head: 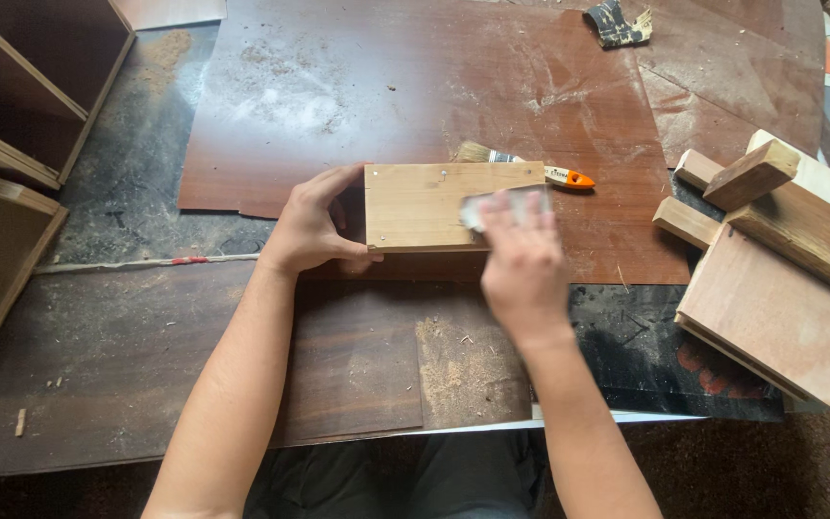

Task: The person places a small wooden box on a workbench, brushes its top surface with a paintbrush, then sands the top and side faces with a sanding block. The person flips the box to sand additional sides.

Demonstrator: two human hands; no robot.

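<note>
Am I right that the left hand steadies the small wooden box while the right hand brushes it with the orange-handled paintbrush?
Not quite. In the head view the right hand presses a pale, blurred pad on the wooden box; the paintbrush lies untouched behind it. The left hand does steady it.

One pale wooden box (439,207), one paintbrush (530,168) behind it, one blurred pale pad (501,205), one dark crumpled scrap (617,24) at the bench's far edge, two hands: left (314,226), right (523,264).
</note>
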